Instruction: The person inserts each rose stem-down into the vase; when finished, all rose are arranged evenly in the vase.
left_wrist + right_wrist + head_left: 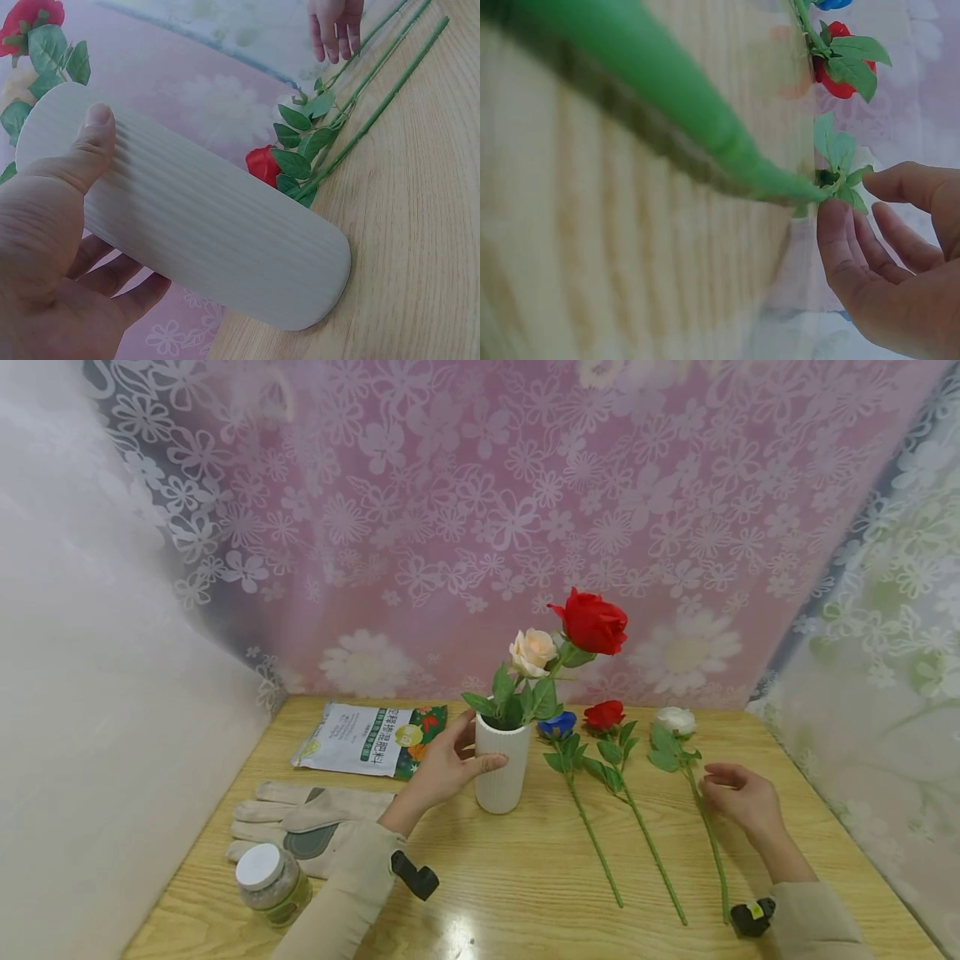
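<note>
My left hand grips a white ribbed vase standing on the table, thumb across its front and fingers behind. In the left wrist view the thumb lies along the vase. A large red rose and a cream rose stand in the vase, the red one higher and leaning right. At the right, my right hand is beside the stem of a white rose lying on the table. Its fingers are loosely bent, with thumb and fingertips apart near the stem in the right wrist view.
A blue rose and a smaller red rose lie between vase and right hand, stems toward the front. Left of the vase are a printed packet, work gloves and a white-lidded jar. A floral curtain hangs behind.
</note>
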Action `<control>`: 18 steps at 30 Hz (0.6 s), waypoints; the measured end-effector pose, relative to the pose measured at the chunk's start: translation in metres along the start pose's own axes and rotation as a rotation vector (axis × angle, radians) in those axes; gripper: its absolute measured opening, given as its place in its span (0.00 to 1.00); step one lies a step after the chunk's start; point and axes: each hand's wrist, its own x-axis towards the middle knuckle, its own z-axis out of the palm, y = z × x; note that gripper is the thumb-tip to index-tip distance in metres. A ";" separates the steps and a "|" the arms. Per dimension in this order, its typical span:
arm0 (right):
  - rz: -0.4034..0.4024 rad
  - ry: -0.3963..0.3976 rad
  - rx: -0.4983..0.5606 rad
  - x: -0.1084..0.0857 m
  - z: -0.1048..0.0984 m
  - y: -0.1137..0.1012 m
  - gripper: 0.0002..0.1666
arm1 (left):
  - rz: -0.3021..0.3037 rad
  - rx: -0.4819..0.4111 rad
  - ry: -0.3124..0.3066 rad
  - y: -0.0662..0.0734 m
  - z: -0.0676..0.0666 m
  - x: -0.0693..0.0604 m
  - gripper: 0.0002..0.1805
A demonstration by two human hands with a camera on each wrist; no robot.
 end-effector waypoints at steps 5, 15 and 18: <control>0.032 -0.048 -0.037 0.002 0.001 0.003 0.33 | -0.008 -0.006 -0.006 0.001 0.000 0.000 0.52; -0.004 -0.091 -0.099 0.000 0.001 0.004 0.35 | -0.005 -0.014 -0.013 -0.002 -0.001 0.001 0.53; -0.010 -0.094 -0.125 0.001 0.000 0.003 0.33 | -0.008 -0.013 -0.013 -0.002 -0.001 0.001 0.53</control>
